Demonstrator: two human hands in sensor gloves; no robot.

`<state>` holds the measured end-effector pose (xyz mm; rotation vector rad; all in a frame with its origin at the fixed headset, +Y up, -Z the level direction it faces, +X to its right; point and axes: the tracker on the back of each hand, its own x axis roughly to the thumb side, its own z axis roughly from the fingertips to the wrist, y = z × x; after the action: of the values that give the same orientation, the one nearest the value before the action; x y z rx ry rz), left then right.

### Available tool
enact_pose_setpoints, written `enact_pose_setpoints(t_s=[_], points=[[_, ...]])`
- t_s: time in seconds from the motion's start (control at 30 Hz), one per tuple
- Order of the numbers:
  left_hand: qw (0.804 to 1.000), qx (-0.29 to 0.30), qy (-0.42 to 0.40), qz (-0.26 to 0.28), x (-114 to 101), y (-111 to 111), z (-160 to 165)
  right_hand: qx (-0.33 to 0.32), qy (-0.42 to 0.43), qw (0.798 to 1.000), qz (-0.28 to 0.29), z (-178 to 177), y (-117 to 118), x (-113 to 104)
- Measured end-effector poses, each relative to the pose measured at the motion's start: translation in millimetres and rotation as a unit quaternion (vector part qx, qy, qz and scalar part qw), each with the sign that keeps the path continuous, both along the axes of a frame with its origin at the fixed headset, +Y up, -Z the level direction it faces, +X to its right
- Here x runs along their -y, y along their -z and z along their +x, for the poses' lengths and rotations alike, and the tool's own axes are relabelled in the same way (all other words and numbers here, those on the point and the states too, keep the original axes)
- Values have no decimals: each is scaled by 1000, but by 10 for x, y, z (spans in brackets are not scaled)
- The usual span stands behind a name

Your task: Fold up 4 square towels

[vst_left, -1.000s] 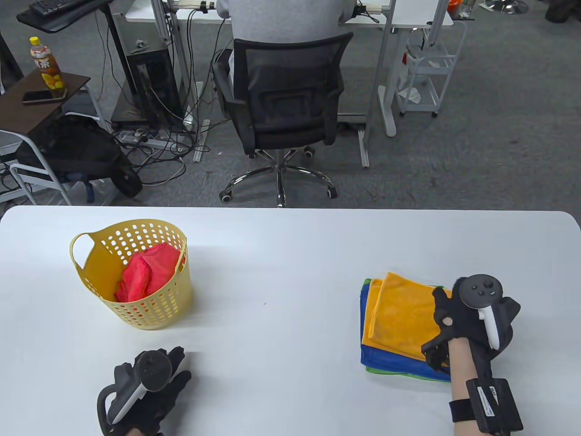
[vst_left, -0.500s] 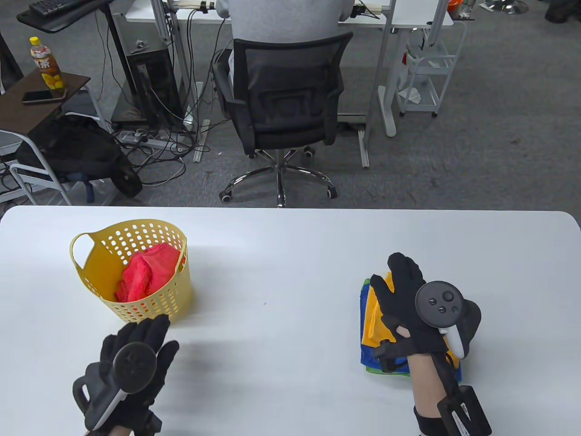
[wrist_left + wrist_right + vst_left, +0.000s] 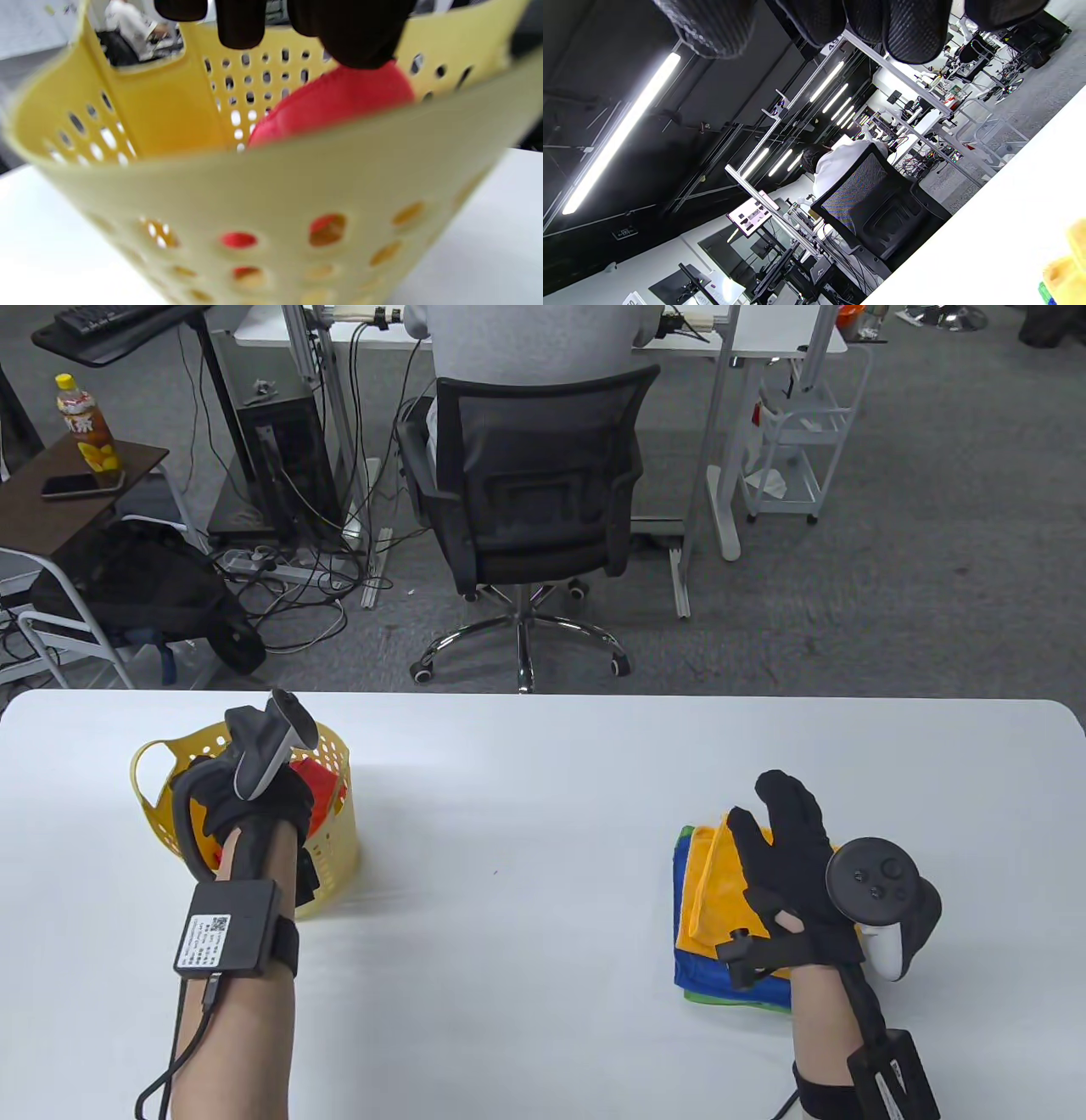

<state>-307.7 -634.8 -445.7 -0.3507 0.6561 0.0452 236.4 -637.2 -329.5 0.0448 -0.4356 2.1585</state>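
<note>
A yellow perforated basket (image 3: 153, 806) stands at the table's left and holds a crumpled red towel (image 3: 321, 789). My left hand (image 3: 254, 802) reaches down into it. In the left wrist view its fingertips (image 3: 356, 46) hang straight onto the top of the red towel (image 3: 335, 101), behind the basket wall (image 3: 254, 190); no grip shows. At the right lies a folded stack: an orange towel (image 3: 713, 891) on a blue towel (image 3: 691, 971) and a green towel (image 3: 721, 999). My right hand (image 3: 780, 823) hovers over the stack, its fingers spread and straight and holding nothing.
The white table (image 3: 543, 831) runs between basket and stack. Beyond its far edge a person sits in a black office chair (image 3: 526, 500) facing away. In the right wrist view, only an orange towel corner (image 3: 1067, 262) shows beside the table.
My left hand has risen from the table's front edge and gone forward into the basket. My right hand opened over the stack, and since then has drifted slightly right.
</note>
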Motion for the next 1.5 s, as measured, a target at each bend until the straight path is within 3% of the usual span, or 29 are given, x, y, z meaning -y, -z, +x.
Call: enact_pose_setpoints(t_s=[0.13,0.27,0.33,0.43,0.5,0.57,0.6,0.73,0.9,0.97,1.07,1.2,1.37,1.5], points=[[999,-14,-52,-8,302,76,-93,-15,17,1000,4,3,13,10],[999,15,-25,38,324,24,-93,-23,18,999,14,-49,16,7],[996,11,-38,85,127,-55,-124,-28,17,999,17,-78,11,6],[982,9,-29,184,-342,-241,-219,-33,17,999,21,-103,-8,-14],[968,-3,-78,239,-650,-395,-288,-35,20,999,26,-102,-33,-37],[942,-4,-145,303,-936,-560,-336,-36,24,999,32,-87,-59,-67],[919,0,-187,348,-1101,-669,-349,-38,30,998,35,-76,-77,-86],[847,32,-241,473,-1636,-1055,-238,-41,43,997,48,-55,-139,-151],[773,134,-292,547,-2152,-1475,124,-57,52,995,56,-78,-195,-204],[756,169,-316,547,-2237,-1565,298,-63,54,995,57,-92,-206,-213],[761,215,-322,521,-2193,-1585,585,-68,55,995,57,-107,-214,-218],[813,207,-270,472,-1853,-1334,844,-71,52,995,54,-119,-218,-209],[830,204,-289,432,-1480,-1020,1070,-76,44,995,49,-136,-224,-204],[843,228,-249,419,-1406,-932,1225,-75,41,995,48,-150,-210,-194]])
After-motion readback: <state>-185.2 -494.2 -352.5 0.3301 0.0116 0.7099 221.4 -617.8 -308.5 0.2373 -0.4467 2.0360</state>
